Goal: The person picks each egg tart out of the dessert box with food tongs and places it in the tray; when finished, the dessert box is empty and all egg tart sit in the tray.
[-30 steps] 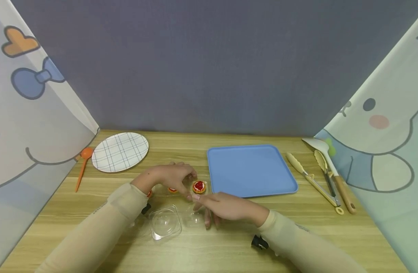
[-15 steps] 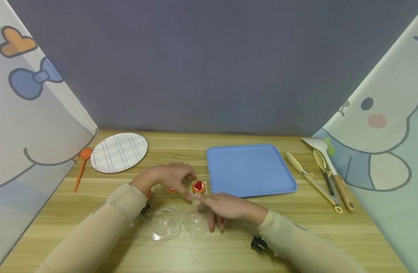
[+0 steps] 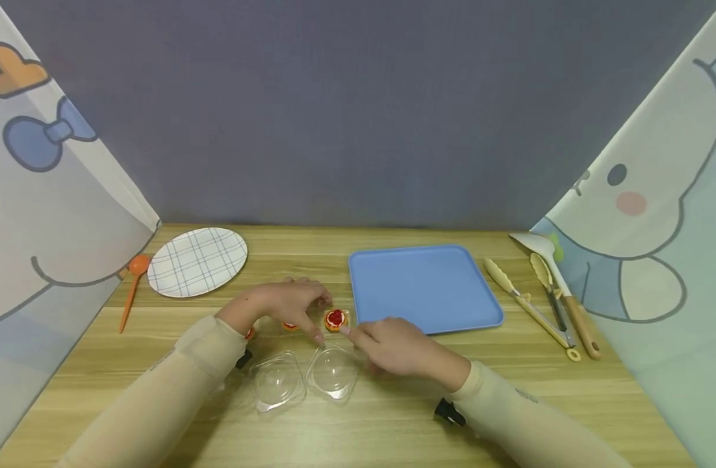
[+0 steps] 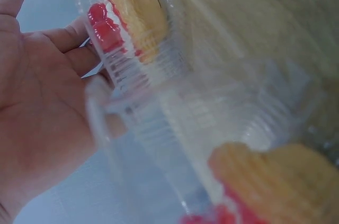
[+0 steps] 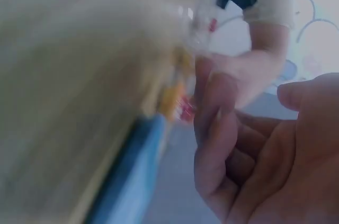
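I see my left hand (image 3: 282, 305) resting over the clear plastic box (image 4: 159, 97) on the wooden counter (image 3: 393, 416). Its fingers curl round the box's far part, so that grip is grasping the box. The left wrist view shows the clear ribbed wall of the box right against the palm and fingers.

Inside the box sits a little tart (image 3: 335, 319) with red topping, just past my left fingertips. A second tart (image 3: 290, 325) peeks out under the left hand. In the left wrist view both tarts show through the plastic, one up top and one at the bottom corner.

The box's two clear dome lids (image 3: 302, 378) lie flat on the counter, nearer to me, side by side.

My right hand (image 3: 399, 348) lies just beside the right dome, with a fingertip reaching to the corner of the box near the first tart. Its fingers look bent, but I cannot tell if that grip is pinching the plastic or only touching it. The right wrist view is too blurry to help.

A blue tray (image 3: 423, 286) sits just beside the box, on its right. A checked plate (image 3: 197, 260) and an orange spoon (image 3: 131, 281) lie far left. Tongs (image 3: 524, 305) and a spatula (image 3: 559, 289) lie far right.
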### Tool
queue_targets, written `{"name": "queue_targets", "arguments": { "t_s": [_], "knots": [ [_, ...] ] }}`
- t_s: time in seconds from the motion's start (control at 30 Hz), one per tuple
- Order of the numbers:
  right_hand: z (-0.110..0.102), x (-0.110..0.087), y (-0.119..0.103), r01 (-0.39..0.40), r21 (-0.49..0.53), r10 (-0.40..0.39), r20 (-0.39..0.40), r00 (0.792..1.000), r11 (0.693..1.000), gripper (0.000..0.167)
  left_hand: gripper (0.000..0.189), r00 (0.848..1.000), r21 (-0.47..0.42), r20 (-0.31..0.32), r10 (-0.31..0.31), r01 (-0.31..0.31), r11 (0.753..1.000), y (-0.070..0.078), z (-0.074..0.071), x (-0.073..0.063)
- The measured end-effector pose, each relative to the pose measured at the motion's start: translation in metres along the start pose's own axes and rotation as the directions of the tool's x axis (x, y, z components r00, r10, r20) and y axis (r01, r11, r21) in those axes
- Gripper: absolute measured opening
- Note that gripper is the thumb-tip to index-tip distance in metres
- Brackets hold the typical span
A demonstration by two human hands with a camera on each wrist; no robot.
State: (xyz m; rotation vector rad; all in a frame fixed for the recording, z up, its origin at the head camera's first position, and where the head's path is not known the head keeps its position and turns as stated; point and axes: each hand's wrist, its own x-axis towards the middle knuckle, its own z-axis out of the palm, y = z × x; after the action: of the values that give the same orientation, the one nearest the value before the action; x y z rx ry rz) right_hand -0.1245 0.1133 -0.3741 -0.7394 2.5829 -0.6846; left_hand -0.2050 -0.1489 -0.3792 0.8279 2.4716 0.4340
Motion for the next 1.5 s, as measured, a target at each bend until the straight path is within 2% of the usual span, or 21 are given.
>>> {"name": "queue_targets", "arguments": {
  "t_s": [0.07,0.17,0.3,0.4,0.5,0.6,0.73,0.87,0.93,1.0,1.13,1.2,1.37,1.5],
  "knots": [
    [-0.007,-0.005,0.000,0.016,-0.096,-0.025,-0.092,0.995,0.995,0.061,0.084,1.000,-0.005,0.000,-0.003,0.003,1.000,0.000,0.000,-0.001],
    [-0.022,-0.013,0.004,-0.020,-0.178,-0.017,-0.205,0.979,0.984,0.056,0.083,1.000,0.003,-0.005,0.000,0.000,1.000,0.000,0.001,-0.001],
    [-0.045,-0.024,0.017,-0.120,-0.215,0.050,-0.303,0.952,0.969,0.057,0.083,1.000,0.010,-0.012,0.004,-0.004,1.000,-0.001,0.001,-0.001],
    [-0.058,-0.031,0.037,-0.202,-0.209,0.113,-0.375,0.920,0.957,0.065,0.084,1.000,0.006,-0.013,-0.003,0.003,1.000,-0.002,0.000,-0.001],
    [-0.067,-0.038,0.064,-0.294,-0.194,0.184,-0.441,0.878,0.936,0.075,0.085,1.000,0.005,-0.010,-0.012,0.012,1.000,-0.003,0.000,-0.001],
    [-0.077,-0.047,0.094,-0.389,-0.189,0.258,-0.487,0.835,0.901,0.085,0.085,1.000,-0.001,-0.005,-0.013,0.013,1.000,-0.003,0.000,-0.001],
    [-0.096,-0.060,0.141,-0.475,-0.165,0.319,-0.552,0.771,0.864,0.096,0.084,1.000,-0.003,0.001,-0.012,0.012,1.000,-0.004,-0.001,-0.001],
    [-0.113,-0.077,0.188,-0.556,-0.105,0.396,-0.595,0.700,0.825,0.113,0.083,1.000,-0.002,0.005,-0.011,0.011,1.000,-0.004,-0.001,-0.001],
    [-0.120,-0.086,0.207,-0.604,-0.101,0.444,-0.584,0.679,0.791,0.119,0.083,1.000,-0.001,0.004,-0.009,0.009,1.000,-0.004,-0.002,0.000],
    [-0.125,-0.095,0.223,-0.642,-0.113,0.489,-0.552,0.675,0.758,0.123,0.083,1.000,0.002,0.004,-0.007,0.007,1.000,-0.004,-0.002,0.000],
    [-0.130,-0.104,0.245,-0.689,-0.136,0.581,-0.435,0.687,0.712,0.130,0.083,1.000,0.004,0.004,-0.007,0.007,1.000,-0.003,-0.002,0.000],
    [-0.131,-0.106,0.251,-0.697,-0.143,0.623,-0.351,0.699,0.702,0.137,0.082,1.000,0.005,0.003,-0.004,0.004,1.000,-0.003,-0.002,0.000],
    [-0.132,-0.105,0.256,-0.693,-0.145,0.670,-0.180,0.721,0.707,0.143,0.082,1.000,0.009,-0.001,0.003,-0.003,1.000,-0.004,-0.002,0.001],
    [-0.135,-0.104,0.257,-0.666,-0.156,0.651,-0.142,0.746,0.729,0.138,0.081,1.000,0.012,-0.002,0.001,-0.001,1.000,-0.004,-0.002,0.000]
  ]
}}
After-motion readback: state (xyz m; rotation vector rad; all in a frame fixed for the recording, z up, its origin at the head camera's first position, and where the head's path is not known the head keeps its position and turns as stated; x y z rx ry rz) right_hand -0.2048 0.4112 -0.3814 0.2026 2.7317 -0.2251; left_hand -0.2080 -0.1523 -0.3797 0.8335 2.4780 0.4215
